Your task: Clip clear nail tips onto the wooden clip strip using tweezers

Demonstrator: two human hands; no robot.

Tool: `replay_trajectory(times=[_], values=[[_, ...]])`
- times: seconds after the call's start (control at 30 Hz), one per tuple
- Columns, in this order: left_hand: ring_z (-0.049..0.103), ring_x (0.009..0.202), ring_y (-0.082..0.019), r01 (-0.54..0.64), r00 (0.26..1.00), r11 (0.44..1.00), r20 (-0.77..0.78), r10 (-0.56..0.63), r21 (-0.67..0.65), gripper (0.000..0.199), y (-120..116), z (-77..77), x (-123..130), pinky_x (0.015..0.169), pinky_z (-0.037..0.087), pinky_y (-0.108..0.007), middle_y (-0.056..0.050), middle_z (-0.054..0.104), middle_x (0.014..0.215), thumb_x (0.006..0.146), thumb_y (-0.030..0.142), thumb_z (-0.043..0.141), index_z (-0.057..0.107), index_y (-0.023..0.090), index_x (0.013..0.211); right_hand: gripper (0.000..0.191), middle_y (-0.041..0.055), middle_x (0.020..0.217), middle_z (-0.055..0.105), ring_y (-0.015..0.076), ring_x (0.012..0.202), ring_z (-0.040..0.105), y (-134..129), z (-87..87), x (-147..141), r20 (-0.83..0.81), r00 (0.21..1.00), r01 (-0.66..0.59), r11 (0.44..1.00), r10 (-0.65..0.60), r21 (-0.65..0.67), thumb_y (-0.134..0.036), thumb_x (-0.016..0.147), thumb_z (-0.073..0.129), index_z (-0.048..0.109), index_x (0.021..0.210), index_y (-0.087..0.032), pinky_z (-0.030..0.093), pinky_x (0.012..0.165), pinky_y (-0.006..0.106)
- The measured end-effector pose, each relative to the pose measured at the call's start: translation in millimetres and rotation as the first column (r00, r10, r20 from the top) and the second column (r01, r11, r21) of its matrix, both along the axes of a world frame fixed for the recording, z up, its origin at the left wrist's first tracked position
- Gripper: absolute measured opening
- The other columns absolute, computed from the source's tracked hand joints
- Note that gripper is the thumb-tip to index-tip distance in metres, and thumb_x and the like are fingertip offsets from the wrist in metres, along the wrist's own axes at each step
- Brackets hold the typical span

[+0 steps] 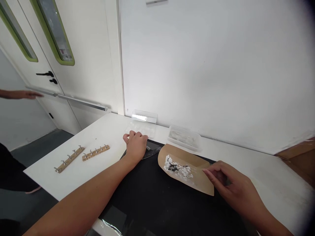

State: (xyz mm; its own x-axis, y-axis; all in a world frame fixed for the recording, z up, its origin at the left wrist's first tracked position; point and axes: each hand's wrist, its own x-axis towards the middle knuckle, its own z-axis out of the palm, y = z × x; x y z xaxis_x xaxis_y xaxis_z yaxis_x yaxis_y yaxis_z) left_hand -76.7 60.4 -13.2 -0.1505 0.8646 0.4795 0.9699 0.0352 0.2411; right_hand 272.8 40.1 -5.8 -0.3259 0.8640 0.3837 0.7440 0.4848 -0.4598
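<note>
Lying between the two hands, the shallow curved piece of brown paper (187, 154) sits much closer to the right hand (232, 186) than to the left. Its long axis slants from the far left toward the near right, so the squarer end faces the right hand while the rounded end points toward the left hand (136, 147). The small white blossoms (179, 168) with dark stems cluster toward that rounded end, leaving the stretch beside the right fingertips mostly bare.

The right hand comes in from the right, thumb and forefinger drawn nearly together over the squarer end, the other fingers curled; whether the tips pinch anything thin or touch the paper, I cannot tell. The left hand is half closed, knuckles up, fingers bent down at the far edge of the black mat (152, 200), just beside a dark glossy sheet (154, 150); its fingertips are hidden, so its hold cannot be told. Beyond it, on the white surface (104, 170), stands an open clear box (144, 128); a translucent box (184, 137) sits behind the paper.
</note>
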Motion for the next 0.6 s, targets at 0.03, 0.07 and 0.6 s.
replay_trajectory(times=[0.03,0.07,0.6], values=[[0.049,0.110,-0.031,-0.007,1.000,1.000,-0.002,0.007,0.012,0.037,-2.2,1.9,1.6,0.099,0.030,-0.058,-0.012,0.070,0.107,0.106,0.028,0.046,0.081,0.025,0.094,0.037,-0.0005,0.072,0.064,0.0164,0.060,0.056,1.0,0.0,1.3,0.004,1.000,0.015,1.000,-0.015,0.008,-0.062,0.098,0.058,0.068,0.090,-0.027,0.044,0.055,0.030],[0.047,0.114,-0.033,-0.015,1.000,1.000,-0.003,0.015,0.024,0.039,-4.7,4.0,3.7,0.100,0.030,-0.058,-0.014,0.068,0.117,0.107,0.030,0.044,0.081,0.025,0.097,0.038,0.0000,0.074,0.065,0.0168,0.061,0.057,2.1,-0.1,2.6,0.009,0.999,0.030,0.999,-0.031,0.015,-0.062,0.098,0.057,0.069,0.090,-0.027,0.045,0.056,0.031],[0.058,0.116,-0.038,-0.079,0.990,0.994,-0.121,0.070,-0.074,0.042,-105.1,46.3,-51.3,0.098,0.045,-0.053,-0.019,0.064,0.124,0.102,0.042,0.049,0.061,0.017,0.133,0.042,0.0004,0.083,0.074,0.0208,0.071,0.067,12.6,-9.1,15.0,0.041,0.993,0.109,0.994,-0.108,-0.022,-0.068,0.093,0.059,0.074,0.093,-0.029,0.050,0.062,0.033]])
